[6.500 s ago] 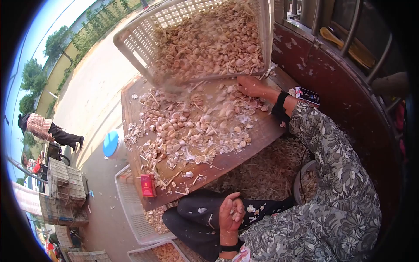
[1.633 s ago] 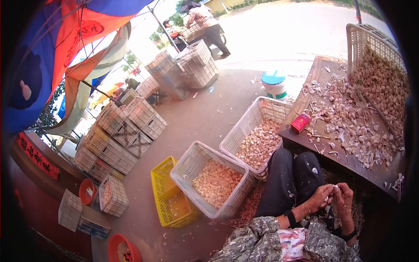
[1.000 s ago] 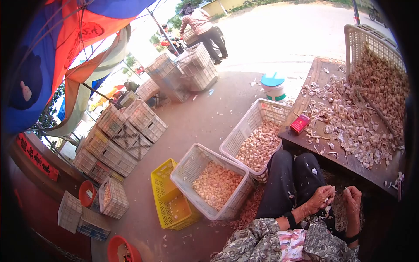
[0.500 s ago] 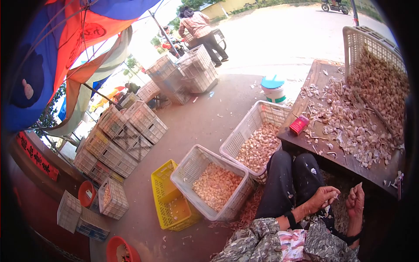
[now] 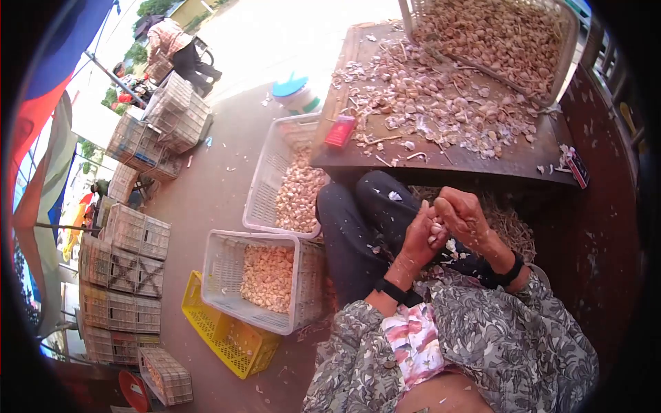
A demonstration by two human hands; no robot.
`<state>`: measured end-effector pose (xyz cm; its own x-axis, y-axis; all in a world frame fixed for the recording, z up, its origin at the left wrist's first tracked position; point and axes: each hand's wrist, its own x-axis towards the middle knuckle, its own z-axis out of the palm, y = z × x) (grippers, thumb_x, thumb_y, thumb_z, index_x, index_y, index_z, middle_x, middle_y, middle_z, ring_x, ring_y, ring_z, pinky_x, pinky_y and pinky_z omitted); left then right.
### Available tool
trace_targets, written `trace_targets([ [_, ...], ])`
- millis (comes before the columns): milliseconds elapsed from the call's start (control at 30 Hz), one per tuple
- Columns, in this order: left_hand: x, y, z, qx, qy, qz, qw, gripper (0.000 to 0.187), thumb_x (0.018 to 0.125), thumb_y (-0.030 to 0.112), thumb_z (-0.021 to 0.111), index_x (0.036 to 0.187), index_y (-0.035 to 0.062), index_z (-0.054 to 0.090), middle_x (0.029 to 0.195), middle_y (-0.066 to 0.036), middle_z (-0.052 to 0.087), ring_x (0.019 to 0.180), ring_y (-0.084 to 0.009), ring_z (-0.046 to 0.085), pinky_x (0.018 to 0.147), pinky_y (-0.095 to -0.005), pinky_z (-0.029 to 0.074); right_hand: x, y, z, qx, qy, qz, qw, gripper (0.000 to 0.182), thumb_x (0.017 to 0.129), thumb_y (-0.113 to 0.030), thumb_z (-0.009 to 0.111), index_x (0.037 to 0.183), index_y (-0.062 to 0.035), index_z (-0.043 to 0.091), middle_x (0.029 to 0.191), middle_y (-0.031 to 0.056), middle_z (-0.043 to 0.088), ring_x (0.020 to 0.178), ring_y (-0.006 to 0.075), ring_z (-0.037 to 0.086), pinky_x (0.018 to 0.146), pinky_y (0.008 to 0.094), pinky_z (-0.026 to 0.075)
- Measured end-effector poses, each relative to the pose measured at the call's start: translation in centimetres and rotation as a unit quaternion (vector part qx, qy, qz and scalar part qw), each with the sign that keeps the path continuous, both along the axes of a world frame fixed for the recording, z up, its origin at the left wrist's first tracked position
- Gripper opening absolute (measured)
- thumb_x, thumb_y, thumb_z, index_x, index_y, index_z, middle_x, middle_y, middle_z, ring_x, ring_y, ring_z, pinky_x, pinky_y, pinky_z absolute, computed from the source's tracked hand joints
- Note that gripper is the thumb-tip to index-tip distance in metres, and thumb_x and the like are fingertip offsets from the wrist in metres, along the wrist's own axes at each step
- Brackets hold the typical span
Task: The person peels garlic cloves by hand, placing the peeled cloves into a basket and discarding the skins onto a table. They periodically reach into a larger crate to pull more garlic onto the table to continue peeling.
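My left hand (image 5: 417, 239) is closed around several garlic cloves (image 5: 436, 231), which show pale between its fingers above my lap. Pressed close beside it, my right hand (image 5: 465, 216) has its fingers curled in at the cloves; what lies inside them is hidden. Bits of white garlic skin (image 5: 452, 246) lie just below the hands and on my dark trousers (image 5: 354, 230). Ahead, garlic heads and loose peelings (image 5: 441, 113) spread over the wooden table (image 5: 358, 157).
A red box (image 5: 340, 131) rests at the table's near left corner, and a crate of garlic (image 5: 499, 41) tips over its far side. Left of my legs stand two white crates (image 5: 308, 265) of cloves and a yellow crate (image 5: 234, 344). A lidded bucket (image 5: 297, 98) is beyond.
The view has turned right, so the table and hands sit further left. My hands were apart; now they are together, with cloves showing in the left one.
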<state>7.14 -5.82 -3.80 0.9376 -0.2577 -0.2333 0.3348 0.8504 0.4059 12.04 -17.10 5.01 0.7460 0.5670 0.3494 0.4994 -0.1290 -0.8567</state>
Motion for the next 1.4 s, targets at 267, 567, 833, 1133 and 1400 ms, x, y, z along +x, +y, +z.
trace_targets([
  [267, -0.2, 1.6, -0.9, -0.253, -0.079, -0.046, 0.963, 0.051, 0.094, 0.046, 0.030, 0.114, 0.0034, 0.050, 0.091, -0.013, 0.057, 0.069, -0.0188, 0.054, 0.040, -0.0238, 0.039, 1.2, -1.5, -1.1, 0.015, 0.049, 0.030, 0.998, 0.033, 0.093, -0.030, 0.044, 0.097, -0.0019, 0.061, 0.085, 0.0091, 0.062, 0.083, 0.0225, 0.059, 0.076, 0.0336, 0.046],
  [567, -0.2, 1.4, 0.3, -0.193, -0.015, -0.009, 0.981, 0.059, 0.094, 0.047, 0.029, 0.128, -0.0001, 0.039, 0.113, -0.021, 0.054, 0.088, -0.0291, 0.058, 0.050, -0.0296, 0.045, 2.0, -4.6, -0.9, -0.063, -0.085, -0.074, 0.992, 0.011, 0.078, -0.008, 0.063, 0.088, -0.0045, 0.062, 0.083, 0.0073, 0.063, 0.080, 0.0215, 0.059, 0.072, 0.0309, 0.046],
  [833, -0.3, 1.1, 0.8, -0.227, 0.001, 0.011, 0.974, 0.065, 0.092, 0.051, 0.030, 0.132, -0.0006, 0.035, 0.124, -0.021, 0.048, 0.111, -0.0321, 0.050, 0.079, -0.0391, 0.049, 0.4, -3.3, -0.3, -0.088, -0.198, -0.050, 0.975, 0.015, 0.068, -0.002, 0.064, 0.080, -0.0092, 0.061, 0.086, 0.0038, 0.059, 0.087, 0.0246, 0.055, 0.080, 0.0374, 0.042],
  [1133, -0.4, 1.0, 0.8, -0.291, -0.035, 0.006, 0.956, 0.069, 0.091, 0.054, 0.027, 0.133, -0.0017, 0.031, 0.128, -0.023, 0.044, 0.118, -0.0359, 0.044, 0.098, -0.0474, 0.037, 0.4, -2.8, -0.9, -0.102, -0.219, -0.064, 0.968, 0.020, 0.064, -0.001, 0.062, 0.083, -0.0099, 0.062, 0.088, 0.0056, 0.058, 0.086, 0.0252, 0.054, 0.082, 0.0386, 0.041],
  [1400, -0.4, 1.1, 0.4, -0.285, -0.005, 0.012, 0.958, 0.064, 0.091, 0.053, 0.031, 0.119, -0.0017, 0.048, 0.086, -0.007, 0.058, 0.054, -0.0105, 0.045, 0.067, -0.0279, 0.043, 0.4, -1.8, -0.7, -0.127, -0.251, -0.023, 0.959, 0.021, 0.064, -0.005, 0.063, 0.084, -0.0114, 0.063, 0.094, 0.0069, 0.055, 0.092, 0.0263, 0.053, 0.087, 0.0406, 0.038],
])
